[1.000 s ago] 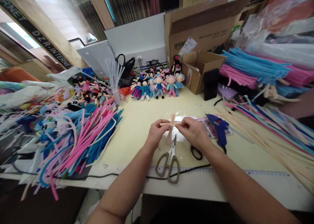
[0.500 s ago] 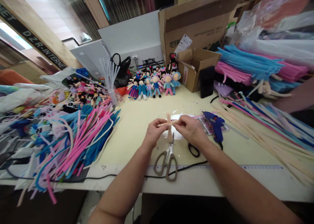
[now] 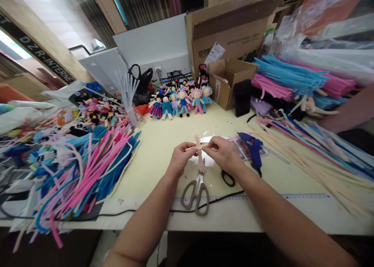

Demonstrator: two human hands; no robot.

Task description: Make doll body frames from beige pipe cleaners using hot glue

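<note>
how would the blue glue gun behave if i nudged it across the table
The blue glue gun looks likely to slide rather than roll, lying on its side. The black cord trailing from it may drag. The printed sheet partly beneath it might shift too.

From the left hand (image 3: 181,156), 1 open lane of tabletop (image 3: 163,138) reaches the dolls (image 3: 183,103); scissors (image 3: 200,178) block the near side, a blue glue gun (image 3: 253,146) the right, heaped stems (image 3: 95,167) the left.

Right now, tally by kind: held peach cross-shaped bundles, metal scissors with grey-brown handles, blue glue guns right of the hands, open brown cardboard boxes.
Peach cross-shaped bundle: 1
Grey-brown-handled scissors: 1
Blue glue gun: 1
Brown cardboard boxes: 2
Total: 5
</note>
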